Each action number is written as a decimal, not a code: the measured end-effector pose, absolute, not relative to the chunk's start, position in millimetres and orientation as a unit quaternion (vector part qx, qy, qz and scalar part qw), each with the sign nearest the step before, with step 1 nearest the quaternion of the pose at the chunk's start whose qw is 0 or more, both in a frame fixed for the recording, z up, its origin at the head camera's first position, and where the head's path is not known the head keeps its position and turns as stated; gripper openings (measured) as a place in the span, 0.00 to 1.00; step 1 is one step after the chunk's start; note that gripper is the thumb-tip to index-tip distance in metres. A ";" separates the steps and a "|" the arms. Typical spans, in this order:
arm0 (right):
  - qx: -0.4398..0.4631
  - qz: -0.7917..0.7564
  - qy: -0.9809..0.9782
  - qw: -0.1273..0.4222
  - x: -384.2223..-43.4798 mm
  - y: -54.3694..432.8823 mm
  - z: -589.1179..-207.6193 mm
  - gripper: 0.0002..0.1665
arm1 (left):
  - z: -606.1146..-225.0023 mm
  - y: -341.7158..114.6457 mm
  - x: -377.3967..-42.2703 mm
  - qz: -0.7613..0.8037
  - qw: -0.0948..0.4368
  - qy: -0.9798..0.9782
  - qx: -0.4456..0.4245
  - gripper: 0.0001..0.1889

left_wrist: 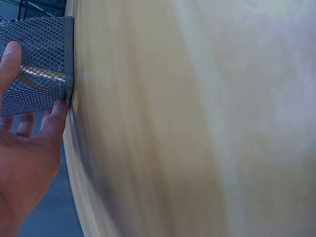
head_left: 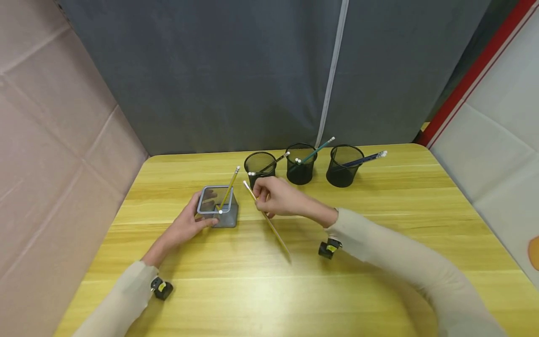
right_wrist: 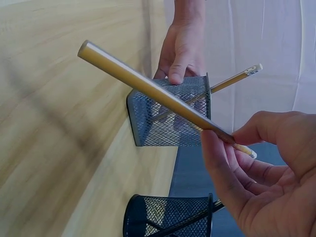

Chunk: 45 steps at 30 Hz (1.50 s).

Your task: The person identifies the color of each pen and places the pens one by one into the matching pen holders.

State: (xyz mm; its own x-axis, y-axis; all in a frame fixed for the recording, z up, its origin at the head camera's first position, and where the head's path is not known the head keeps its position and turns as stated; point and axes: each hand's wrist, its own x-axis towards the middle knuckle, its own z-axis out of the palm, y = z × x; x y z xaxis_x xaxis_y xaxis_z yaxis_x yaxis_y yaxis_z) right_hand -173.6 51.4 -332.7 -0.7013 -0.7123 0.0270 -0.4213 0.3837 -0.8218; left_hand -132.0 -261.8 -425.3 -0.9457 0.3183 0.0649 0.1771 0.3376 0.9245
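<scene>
My left hand [head_left: 187,227] holds a square grey mesh pencil holder [head_left: 229,219] at its left side, the thumb on one face and the fingers round another. Yellow pencils [head_left: 229,189] lean inside the holder, eraser ends up. My right hand [head_left: 281,196] pinches another yellow pencil [head_left: 275,234] near its white eraser, between thumb and fingertips. This pencil is tilted, its eraser up toward the holder side and its other end low and toward me. In the right wrist view the held pencil [right_wrist: 148,91] crosses in front of the holder [right_wrist: 170,131], apparently apart from it.
Three round black mesh cups stand along the back: the left one [head_left: 257,179] with dark pencils, the middle one [head_left: 300,177] with green pencils, the right one [head_left: 341,179] with dark blue pencils. A grey curtain [head_left: 231,84] hangs behind the wooden table [head_left: 252,290].
</scene>
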 end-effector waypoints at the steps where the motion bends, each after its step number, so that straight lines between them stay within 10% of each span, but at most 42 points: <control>1: -0.350 -0.431 0.815 0.168 -174.0 51.1 -331.5 0.05 | -425.8 -262.0 -132.1 0.555 0.063 0.815 0.153 0.44; 45: -0.432 -0.422 0.796 0.038 -189.4 33.6 -292.6 0.03 | -425.2 -261.3 -133.1 0.560 0.062 0.811 0.158 0.43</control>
